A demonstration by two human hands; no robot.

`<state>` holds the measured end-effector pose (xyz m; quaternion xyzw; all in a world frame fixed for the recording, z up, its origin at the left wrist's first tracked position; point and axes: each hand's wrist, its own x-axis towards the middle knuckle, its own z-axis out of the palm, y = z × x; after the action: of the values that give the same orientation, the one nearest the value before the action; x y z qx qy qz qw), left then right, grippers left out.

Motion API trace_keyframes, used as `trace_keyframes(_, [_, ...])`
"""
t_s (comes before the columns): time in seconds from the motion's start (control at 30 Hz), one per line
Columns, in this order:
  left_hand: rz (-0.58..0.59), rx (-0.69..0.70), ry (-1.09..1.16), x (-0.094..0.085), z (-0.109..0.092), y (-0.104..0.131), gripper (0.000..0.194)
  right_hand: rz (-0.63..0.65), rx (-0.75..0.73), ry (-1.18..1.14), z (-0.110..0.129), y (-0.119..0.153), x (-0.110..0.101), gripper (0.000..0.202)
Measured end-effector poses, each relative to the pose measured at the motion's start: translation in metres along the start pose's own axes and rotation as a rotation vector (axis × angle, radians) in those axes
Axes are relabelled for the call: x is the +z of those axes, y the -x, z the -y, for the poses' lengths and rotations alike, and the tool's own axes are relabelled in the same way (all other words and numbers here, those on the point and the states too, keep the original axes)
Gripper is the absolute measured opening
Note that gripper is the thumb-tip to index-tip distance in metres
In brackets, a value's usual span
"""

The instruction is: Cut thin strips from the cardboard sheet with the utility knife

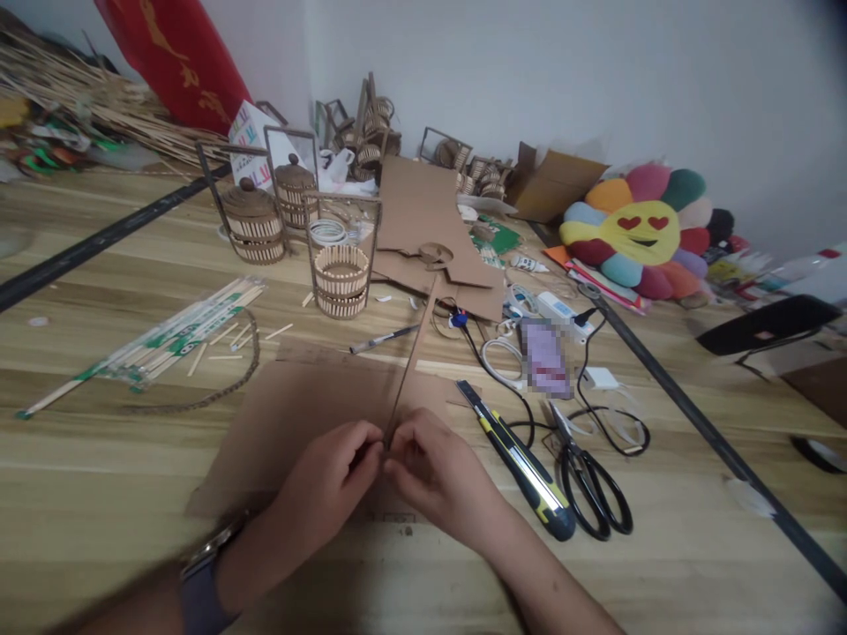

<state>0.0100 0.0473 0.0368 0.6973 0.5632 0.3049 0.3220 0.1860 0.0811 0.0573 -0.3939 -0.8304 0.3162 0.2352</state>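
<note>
Cardboard strip [417, 346] extends forward from left grip [382, 444], right grip [392, 448].

Dim, greyish light – soft shadows under the forearms; edges stretched, upper right corner dark.

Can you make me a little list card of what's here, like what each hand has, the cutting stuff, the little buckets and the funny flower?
Left hand: pinching thin brown strip
Right hand: pinching the same strip
Cutting tools: yellow-and-black knife, scissors
Nearest bucket: tall handle, open top
Two buckets behind it: knobbed lids on
Flower cushion: colourful petals, yellow smiling face, red heart eyes
</note>
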Motion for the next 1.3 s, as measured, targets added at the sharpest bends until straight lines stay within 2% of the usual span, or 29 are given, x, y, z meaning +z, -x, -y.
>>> trace_keyframes(0.1, [-0.027,0.026,0.057,-0.0029,-0.0006,-0.001,0.022,-0.137,-0.192,0.144,-0.0031,0.0026,-0.0002,0.01])
trace_keyframes(0.17, [-0.031,0.041,0.066,-0.0037,-0.0019,-0.0009,0.022,-0.224,-0.245,0.173,-0.0043,0.004,0.0001,0.007])
trace_keyframes(0.23, [-0.033,0.054,0.063,-0.0039,-0.0031,-0.0005,0.021,-0.259,-0.267,0.176,-0.0044,0.0047,0.0004,0.006])
trace_keyframes(0.63, [-0.043,0.127,0.025,-0.0003,0.0011,0.0017,0.018,-0.244,-0.276,0.079,-0.0029,0.0017,0.0003,0.011])
trace_keyframes(0.8, [-0.067,0.152,0.031,-0.0007,0.0016,0.0022,0.018,-0.252,-0.307,0.16,-0.0019,0.0026,0.0027,0.012])
trace_keyframes(1.03, [-0.045,0.234,0.136,-0.006,-0.0042,-0.0001,0.017,-0.219,-0.366,0.229,-0.0027,0.0018,-0.0015,0.011])
trace_keyframes(1.17, [-0.036,0.234,0.144,-0.0079,-0.0034,-0.0009,0.017,-0.202,-0.362,0.181,-0.0028,-0.0001,-0.004,0.011])
trace_keyframes(1.3, [-0.036,0.157,0.123,-0.0067,-0.0002,-0.0001,0.016,-0.212,-0.369,0.167,-0.0027,-0.0011,-0.0032,0.009])
